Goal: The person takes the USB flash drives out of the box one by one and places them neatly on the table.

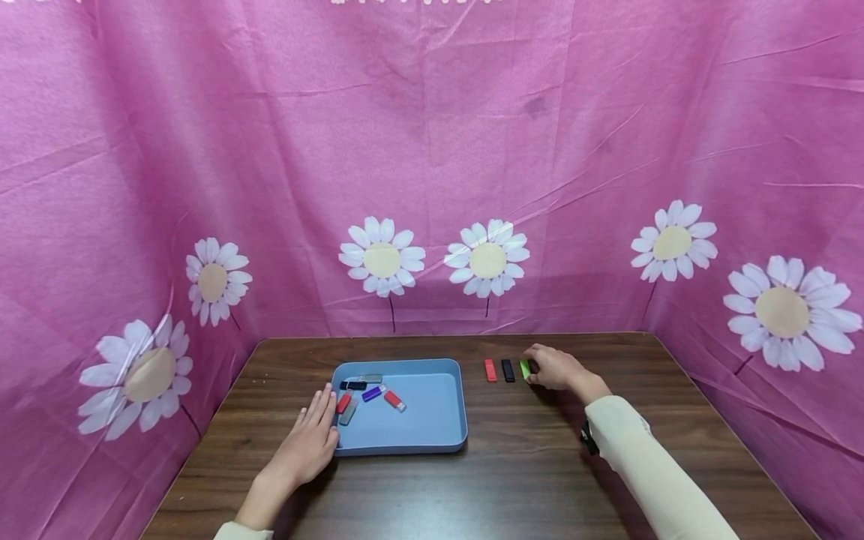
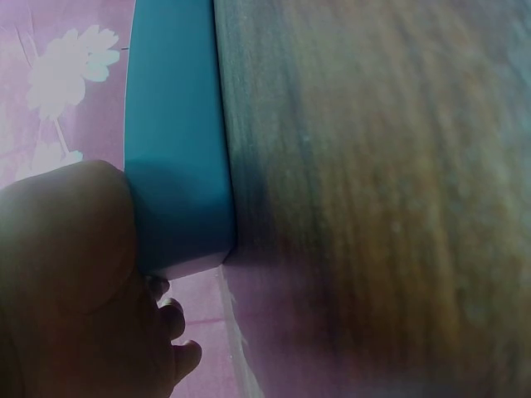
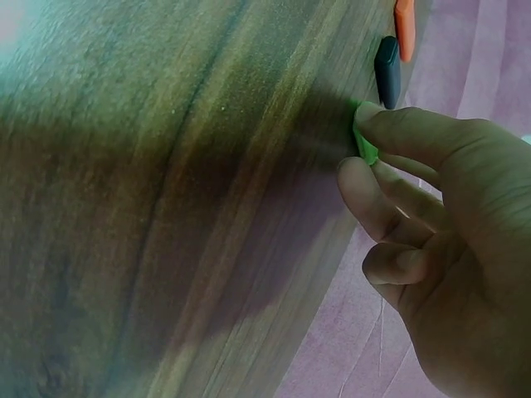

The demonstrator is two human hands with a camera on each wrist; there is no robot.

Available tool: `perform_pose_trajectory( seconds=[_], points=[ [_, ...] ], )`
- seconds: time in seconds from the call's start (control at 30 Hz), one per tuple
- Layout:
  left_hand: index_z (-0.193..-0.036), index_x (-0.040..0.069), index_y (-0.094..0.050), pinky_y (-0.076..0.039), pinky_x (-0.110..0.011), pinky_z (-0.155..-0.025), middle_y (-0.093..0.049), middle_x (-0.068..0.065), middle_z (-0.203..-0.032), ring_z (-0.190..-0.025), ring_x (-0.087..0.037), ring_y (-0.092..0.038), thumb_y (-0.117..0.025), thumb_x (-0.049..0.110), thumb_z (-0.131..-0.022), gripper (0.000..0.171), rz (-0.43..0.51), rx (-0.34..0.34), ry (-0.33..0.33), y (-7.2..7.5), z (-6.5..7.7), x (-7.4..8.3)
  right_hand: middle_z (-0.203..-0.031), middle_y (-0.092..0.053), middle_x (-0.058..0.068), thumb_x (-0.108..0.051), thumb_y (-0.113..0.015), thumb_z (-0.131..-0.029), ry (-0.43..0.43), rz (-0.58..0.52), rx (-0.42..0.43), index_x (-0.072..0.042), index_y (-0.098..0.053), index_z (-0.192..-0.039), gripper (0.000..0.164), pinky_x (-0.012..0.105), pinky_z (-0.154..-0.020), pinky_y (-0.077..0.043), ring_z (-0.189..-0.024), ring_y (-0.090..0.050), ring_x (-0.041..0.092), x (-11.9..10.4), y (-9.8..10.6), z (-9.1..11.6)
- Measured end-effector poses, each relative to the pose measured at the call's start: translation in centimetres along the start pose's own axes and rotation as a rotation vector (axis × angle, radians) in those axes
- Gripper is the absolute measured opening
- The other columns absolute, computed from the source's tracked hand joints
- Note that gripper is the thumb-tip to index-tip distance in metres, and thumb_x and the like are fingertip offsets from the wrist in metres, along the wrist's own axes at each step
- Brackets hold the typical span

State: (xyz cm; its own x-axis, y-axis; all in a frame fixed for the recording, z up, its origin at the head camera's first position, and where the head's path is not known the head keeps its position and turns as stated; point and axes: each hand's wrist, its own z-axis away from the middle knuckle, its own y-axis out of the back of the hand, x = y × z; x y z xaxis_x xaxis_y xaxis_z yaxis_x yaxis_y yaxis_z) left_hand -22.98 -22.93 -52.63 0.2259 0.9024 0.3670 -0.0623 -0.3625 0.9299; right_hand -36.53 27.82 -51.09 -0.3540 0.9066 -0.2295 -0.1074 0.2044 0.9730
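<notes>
Right hand (image 1: 556, 368) pinches the green stick (image 1: 524, 369), probably light, stiff, best edge-held; left hand (image 1: 310, 439), fingers straight, touches tray (image 1: 432, 412).

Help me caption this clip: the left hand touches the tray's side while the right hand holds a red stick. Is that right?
Not quite: the stick held by the right hand is green, not red, as the right wrist view shows. The left hand does touch the side of the tray.
</notes>
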Motion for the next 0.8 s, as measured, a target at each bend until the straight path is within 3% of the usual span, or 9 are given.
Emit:
perform_pose_trajectory(
  seconds=[0.47, 0.63, 0.8],
  points=[
    [-0.164, -0.009, -0.028, -0.019, -0.070, -0.129, -0.016, -0.026, -0.177, -0.163, -0.048, -0.016, -0.048, 0.017, -0.109, 0.064, 0.009, -0.004, 0.004, -0.03, 0.01, 0.04, -0.135, -0.066, 0.016, -0.015, -0.079, -0.093, 0.026, -0.021, 0.025, -0.005, -0.071, -0.132, 0.041, 0.050, -0.088, -0.058, -0.102, -0.066, 0.025, -0.06, 0.48, 0.50],
    [-0.164, -0.010, -0.027, -0.019, -0.070, -0.129, -0.016, -0.026, -0.177, -0.163, -0.048, -0.016, -0.049, 0.017, -0.109, 0.065, 0.008, 0.001, -0.001, -0.04, 0.08, 0.00, -0.120, -0.071, 0.010, -0.009, -0.075, -0.094, 0.069, -0.038, 0.064, -0.009, -0.076, -0.119, 0.025, 0.051, -0.088, -0.059, -0.100, -0.068, 0.024, -0.01, 0.51, 0.60],
    [-0.164, -0.010, -0.027, -0.020, -0.069, -0.129, -0.017, -0.026, -0.176, -0.163, -0.048, -0.017, -0.049, 0.017, -0.108, 0.065, 0.012, -0.002, -0.004, 0.03, 0.04, 0.14, -0.099, -0.072, -0.001, -0.008, -0.071, -0.096, 0.092, -0.050, 0.090, -0.016, -0.074, -0.100, 0.009, 0.044, -0.077, -0.056, -0.087, -0.063, 0.015, -0.23, 0.69, 0.41]
  ],
)
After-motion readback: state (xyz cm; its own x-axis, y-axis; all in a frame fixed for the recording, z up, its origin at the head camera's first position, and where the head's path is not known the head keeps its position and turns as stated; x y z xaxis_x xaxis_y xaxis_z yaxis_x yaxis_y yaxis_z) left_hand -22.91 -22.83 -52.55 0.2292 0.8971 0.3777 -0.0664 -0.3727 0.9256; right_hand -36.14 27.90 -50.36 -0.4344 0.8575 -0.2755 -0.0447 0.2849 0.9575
